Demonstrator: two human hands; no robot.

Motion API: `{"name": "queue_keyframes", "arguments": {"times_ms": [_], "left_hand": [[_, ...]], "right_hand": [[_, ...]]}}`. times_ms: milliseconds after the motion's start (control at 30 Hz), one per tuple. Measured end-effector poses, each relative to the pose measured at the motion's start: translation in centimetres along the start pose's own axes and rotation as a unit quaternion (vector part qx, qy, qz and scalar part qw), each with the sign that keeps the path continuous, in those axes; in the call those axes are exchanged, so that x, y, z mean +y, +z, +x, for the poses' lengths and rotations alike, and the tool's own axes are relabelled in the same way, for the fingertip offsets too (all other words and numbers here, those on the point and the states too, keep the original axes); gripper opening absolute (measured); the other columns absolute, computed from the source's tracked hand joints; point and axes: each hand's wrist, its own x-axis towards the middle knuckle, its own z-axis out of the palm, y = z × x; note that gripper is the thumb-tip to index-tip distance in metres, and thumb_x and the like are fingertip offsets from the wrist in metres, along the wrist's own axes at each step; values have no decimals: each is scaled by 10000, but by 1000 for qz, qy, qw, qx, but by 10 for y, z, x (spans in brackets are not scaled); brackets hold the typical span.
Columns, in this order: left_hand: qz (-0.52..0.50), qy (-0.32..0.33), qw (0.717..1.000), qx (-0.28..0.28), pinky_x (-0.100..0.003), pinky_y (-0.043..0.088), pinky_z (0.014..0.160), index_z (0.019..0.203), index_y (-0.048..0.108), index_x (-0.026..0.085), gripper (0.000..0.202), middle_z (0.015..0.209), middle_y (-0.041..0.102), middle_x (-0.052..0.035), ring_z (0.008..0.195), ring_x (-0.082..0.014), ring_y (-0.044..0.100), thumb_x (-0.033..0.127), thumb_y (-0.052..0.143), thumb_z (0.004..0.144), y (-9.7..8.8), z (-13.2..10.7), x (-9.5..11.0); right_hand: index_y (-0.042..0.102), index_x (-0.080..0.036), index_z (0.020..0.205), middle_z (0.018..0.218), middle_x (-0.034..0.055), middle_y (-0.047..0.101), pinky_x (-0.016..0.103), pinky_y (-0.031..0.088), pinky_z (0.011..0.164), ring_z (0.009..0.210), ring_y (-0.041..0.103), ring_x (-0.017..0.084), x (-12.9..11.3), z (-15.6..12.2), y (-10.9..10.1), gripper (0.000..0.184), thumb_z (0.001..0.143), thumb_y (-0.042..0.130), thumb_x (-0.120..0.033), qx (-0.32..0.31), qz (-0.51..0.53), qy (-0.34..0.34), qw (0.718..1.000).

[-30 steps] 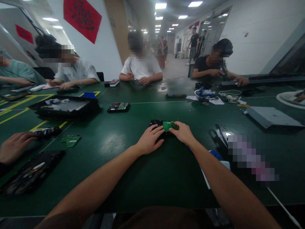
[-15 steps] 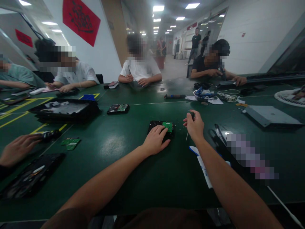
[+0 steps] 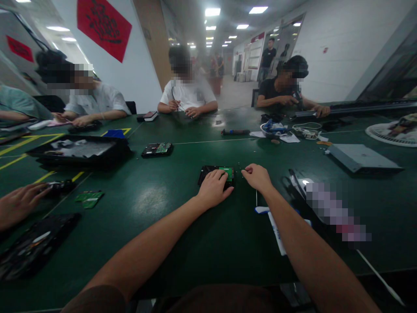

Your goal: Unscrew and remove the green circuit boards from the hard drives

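Observation:
My left hand [image 3: 213,188] lies over a black hard drive [image 3: 204,172] with a green circuit board on its upper side. Its fingers stretch across the top and the thumb is spread along the near right corner. To the right, my right hand [image 3: 259,177] is closed, thumb and fingertips together low over the table. A screwdriver [image 3: 256,198] is in this hand; its thin shaft points down below the palm and its handle is hidden. Tiny screws [image 3: 239,164] lie between the drive and my right fingertips. Whether the fingertips pinch one cannot be made out.
A blue-and-white item [image 3: 275,228] lies under my right forearm. Another hard drive [image 3: 157,149], a black tray [image 3: 78,150] and green circuit boards [image 3: 90,198] lie leftward. Another person's hand [image 3: 19,204] is at far left. A grey metal box [image 3: 363,157] stands right. Co-workers sit opposite.
My right hand has come down and to the left, toward the small screws, and its fingertips have closed together. My left hand stays on the hard drive. The whole view has shifted slightly.

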Motion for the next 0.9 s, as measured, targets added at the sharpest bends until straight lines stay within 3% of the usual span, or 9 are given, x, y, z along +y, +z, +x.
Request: {"name": "queue_keyframes", "arguments": {"times_ms": [67, 267, 400, 667, 900], "left_hand": [[1, 1, 1000, -2, -538, 410, 1143, 1352, 575, 183, 535, 1396, 568, -145, 1333, -345, 504, 538, 546, 953, 0, -1, -2], [-6, -5, 1000, 2, -531, 409, 1147, 1351, 573, 179, 534, 1404, 568, -143, 1335, -343, 504, 532, 554, 951, -2, -3, -2], [-12, -6, 1000, 0, -529, 398, 1158, 1368, 562, 159, 557, 1404, 566, -155, 1344, -343, 496, 526, 560, 949, -2, -4, -2], [-6, -3, 1000, -2, -518, 396, 1159, 1397, 548, 148, 576, 1411, 562, -158, 1348, -338, 491, 524, 542, 960, -2, -5, -3], [1, -2, 1000, 7, -501, 407, 1154, 1388, 555, 154, 563, 1392, 572, -154, 1333, -329, 502, 516, 553, 957, -1, -5, -2]], "right_hand": [[741, -202, 1007, 945, 81, 747, 332, 493, 757, 863, 683, 232, -3, -2, 1, 275, 843, 736, -423, -20, -8, -11, 1000], [752, -228, 963, 969, 60, 756, 319, 487, 785, 866, 685, 199, -5, -4, 3, 119, 877, 672, -216, -15, -22, -27, 999], [753, -235, 931, 953, 48, 761, 319, 487, 788, 866, 684, 200, -4, 0, 6, 98, 896, 662, -250, -3, -15, -28, 999], [736, -212, 1090, 1067, 66, 759, 311, 490, 851, 949, 692, 192, -1, 8, 5, 245, 983, 520, -257, 20, 4, -13, 1000], [755, -202, 1000, 967, 45, 773, 300, 492, 822, 907, 696, 199, -4, 4, 4, 166, 890, 698, -311, -17, -25, -15, 999]]}}
